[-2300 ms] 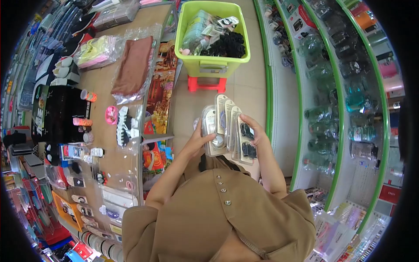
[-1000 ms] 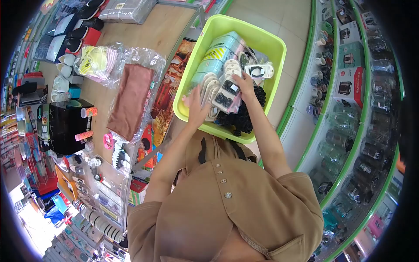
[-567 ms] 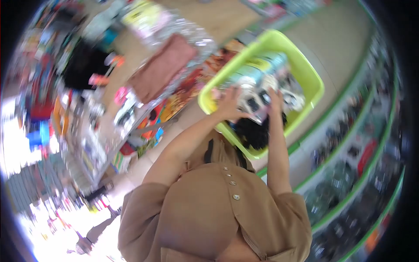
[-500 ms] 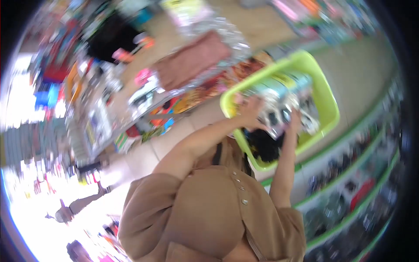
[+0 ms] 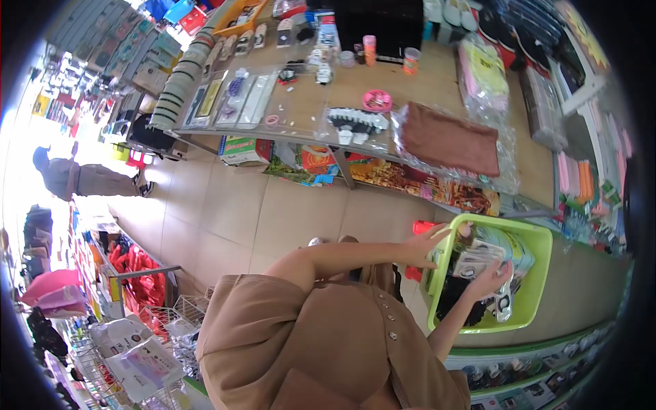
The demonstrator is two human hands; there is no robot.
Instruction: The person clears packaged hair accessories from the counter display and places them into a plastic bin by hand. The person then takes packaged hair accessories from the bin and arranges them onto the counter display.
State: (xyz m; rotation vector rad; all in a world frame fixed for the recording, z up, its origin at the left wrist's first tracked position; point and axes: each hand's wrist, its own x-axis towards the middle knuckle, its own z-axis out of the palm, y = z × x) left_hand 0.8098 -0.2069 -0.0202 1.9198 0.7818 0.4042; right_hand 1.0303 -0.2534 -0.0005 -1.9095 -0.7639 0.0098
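Carded packs [image 5: 476, 261] are contained in the lime bin [image 5: 544, 273], right side of the frame. Left hand [image 5: 424, 247] is placed at the bin's left rim, fingers spread; packs are reached by the right hand [image 5: 489, 280], pinch can't be confirmed.

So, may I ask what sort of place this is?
Probably a small general shop: a table displays varied goods, including a brown cloth on clear plastic; white packs lie at the lower left; and the lime-green bin holds packaged items.
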